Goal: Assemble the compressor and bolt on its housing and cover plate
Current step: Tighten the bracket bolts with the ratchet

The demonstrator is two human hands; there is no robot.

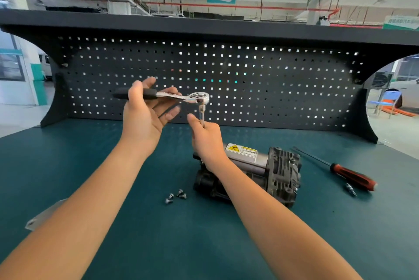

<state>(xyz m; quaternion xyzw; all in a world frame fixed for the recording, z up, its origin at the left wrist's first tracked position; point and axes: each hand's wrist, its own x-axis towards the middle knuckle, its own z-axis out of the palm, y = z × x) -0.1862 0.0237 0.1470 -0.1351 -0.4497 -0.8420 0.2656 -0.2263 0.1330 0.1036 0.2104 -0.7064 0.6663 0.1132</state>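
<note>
The compressor (pixel 269 171) lies on the green bench, a grey finned head at its right end and a yellow warning label on its silver cylinder. Above it, my left hand (pixel 145 114) holds a chrome ratchet wrench (pixel 181 96) by its black handle, thumb over the grip and fingers loosely spread beneath. My right hand (pixel 205 137) pinches a thin bit or extension (pixel 201 114) that hangs down from the ratchet head. Three small bolts (pixel 176 196) lie loose on the bench just left of the compressor.
A screwdriver (pixel 344 172) with a red-and-black handle lies to the right of the compressor, a small metal fitting (pixel 351 189) beside its handle. A flat metal plate (pixel 45 214) shows under my left forearm. A dark pegboard (pixel 226 80) stands at the back of the bench.
</note>
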